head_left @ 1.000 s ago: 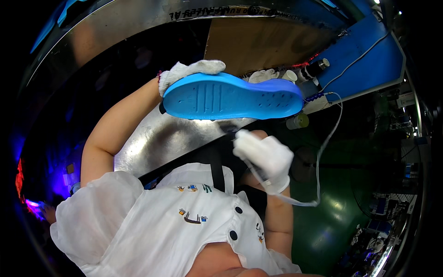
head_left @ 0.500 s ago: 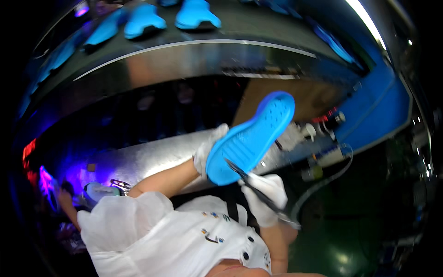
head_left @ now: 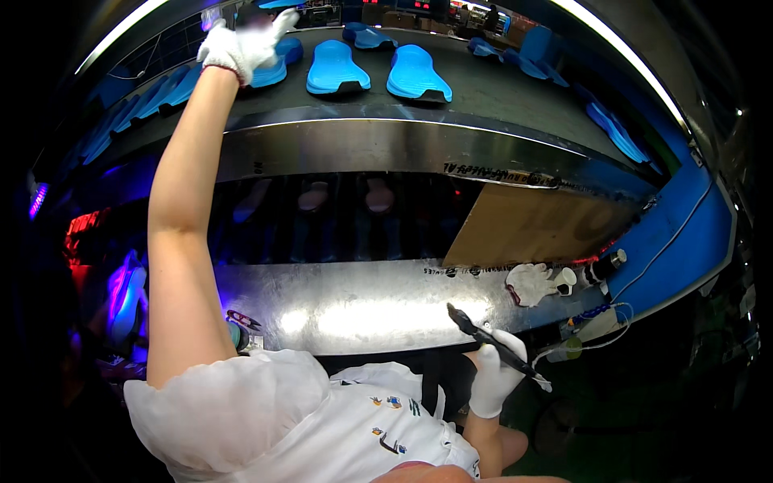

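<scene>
Half second ago blue sole sat in my left hand by chest; now left hand (head_left: pixel 241 44) stretched to 11 o'clock over belt (head_left: pixel 499 88), sole (head_left: pixel 270 71) just beneath fingers, apparently set down; grip blurred, cannot tell if let go. Right hand (head_left: pixel 495 374) at 4 o'clock, clenched on pen tool (head_left: pixel 491 342). Steel rail edge (head_left: pixel 386 145) crosses under arm; bench (head_left: pixel 354 306) open near 6. Spare glove (head_left: pixel 533 282) at 3.

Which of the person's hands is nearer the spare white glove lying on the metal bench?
The right hand, holding a dark tool, sits just below the spare white glove. The left hand reaches far up at the conveyor.
</scene>
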The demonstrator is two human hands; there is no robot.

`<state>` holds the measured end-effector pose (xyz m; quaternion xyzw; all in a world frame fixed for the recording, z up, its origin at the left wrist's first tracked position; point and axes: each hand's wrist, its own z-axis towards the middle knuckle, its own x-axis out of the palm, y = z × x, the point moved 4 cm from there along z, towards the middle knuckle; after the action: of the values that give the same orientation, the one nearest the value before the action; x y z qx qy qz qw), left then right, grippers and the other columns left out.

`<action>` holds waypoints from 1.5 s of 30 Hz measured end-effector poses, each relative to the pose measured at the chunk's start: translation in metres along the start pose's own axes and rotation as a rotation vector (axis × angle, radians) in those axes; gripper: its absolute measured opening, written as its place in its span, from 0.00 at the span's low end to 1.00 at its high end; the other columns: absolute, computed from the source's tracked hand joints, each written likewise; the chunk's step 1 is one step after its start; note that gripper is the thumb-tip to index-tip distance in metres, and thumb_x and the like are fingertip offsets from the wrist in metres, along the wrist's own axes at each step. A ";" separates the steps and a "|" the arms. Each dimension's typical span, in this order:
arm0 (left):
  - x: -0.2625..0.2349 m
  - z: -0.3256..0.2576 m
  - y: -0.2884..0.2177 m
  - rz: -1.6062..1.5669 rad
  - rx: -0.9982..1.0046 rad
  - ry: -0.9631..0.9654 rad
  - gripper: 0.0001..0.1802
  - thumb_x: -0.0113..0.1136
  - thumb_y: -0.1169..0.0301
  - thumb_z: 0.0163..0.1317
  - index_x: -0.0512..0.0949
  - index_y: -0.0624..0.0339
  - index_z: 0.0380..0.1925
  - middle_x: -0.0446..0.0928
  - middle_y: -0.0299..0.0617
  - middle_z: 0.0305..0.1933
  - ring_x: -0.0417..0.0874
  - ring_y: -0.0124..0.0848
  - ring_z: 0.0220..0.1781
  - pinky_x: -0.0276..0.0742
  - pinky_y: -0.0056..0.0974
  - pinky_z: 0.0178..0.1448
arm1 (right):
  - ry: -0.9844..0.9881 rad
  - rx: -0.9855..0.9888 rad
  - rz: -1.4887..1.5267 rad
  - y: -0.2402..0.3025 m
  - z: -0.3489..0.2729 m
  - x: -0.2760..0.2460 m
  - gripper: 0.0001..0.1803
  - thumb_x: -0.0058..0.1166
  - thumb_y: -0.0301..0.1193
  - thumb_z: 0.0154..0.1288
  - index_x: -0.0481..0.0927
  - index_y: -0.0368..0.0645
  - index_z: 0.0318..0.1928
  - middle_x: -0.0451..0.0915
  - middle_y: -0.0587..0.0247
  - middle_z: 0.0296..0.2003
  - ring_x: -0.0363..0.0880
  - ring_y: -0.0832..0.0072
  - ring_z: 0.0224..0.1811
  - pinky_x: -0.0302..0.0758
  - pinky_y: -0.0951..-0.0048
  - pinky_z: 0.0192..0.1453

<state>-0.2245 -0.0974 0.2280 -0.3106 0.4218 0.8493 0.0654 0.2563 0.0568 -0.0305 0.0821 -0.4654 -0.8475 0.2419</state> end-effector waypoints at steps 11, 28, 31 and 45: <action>0.028 0.013 0.005 -0.846 -0.455 0.164 0.33 0.54 0.46 0.60 0.79 0.63 0.53 0.77 0.54 0.59 0.75 0.42 0.64 0.70 0.40 0.64 | 0.031 0.543 -0.053 -0.118 -0.036 0.007 0.12 0.63 0.25 0.61 0.81 0.34 0.44 0.77 0.70 0.28 0.70 0.86 0.24 0.66 0.83 0.27; -0.034 0.057 -0.081 -0.860 0.051 -0.006 0.29 0.51 0.40 0.62 0.82 0.52 0.45 0.79 0.58 0.35 0.81 0.43 0.41 0.75 0.45 0.49 | 0.139 0.765 -0.057 -0.176 -0.077 0.008 0.15 0.65 0.30 0.61 0.82 0.35 0.45 0.80 0.69 0.29 0.72 0.85 0.24 0.70 0.82 0.28; -0.063 0.056 -0.129 -0.553 0.225 0.283 0.16 0.48 0.61 0.64 0.79 0.50 0.47 0.79 0.55 0.48 0.81 0.47 0.48 0.76 0.46 0.54 | 0.098 0.765 -0.051 -0.180 -0.077 0.005 0.15 0.64 0.30 0.61 0.82 0.35 0.45 0.80 0.67 0.30 0.74 0.84 0.25 0.72 0.81 0.29; -0.032 -0.009 -0.008 -0.782 -0.214 -0.066 0.26 0.50 0.53 0.66 0.75 0.51 0.60 0.75 0.51 0.60 0.80 0.44 0.55 0.74 0.41 0.61 | 0.078 0.740 -0.028 -0.185 -0.082 -0.008 0.14 0.62 0.30 0.62 0.82 0.34 0.45 0.79 0.65 0.31 0.75 0.83 0.25 0.73 0.82 0.29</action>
<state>-0.1922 -0.0944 0.2375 -0.4252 0.1789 0.8091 0.3642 0.2314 0.0821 -0.2297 0.2026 -0.7296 -0.6212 0.2017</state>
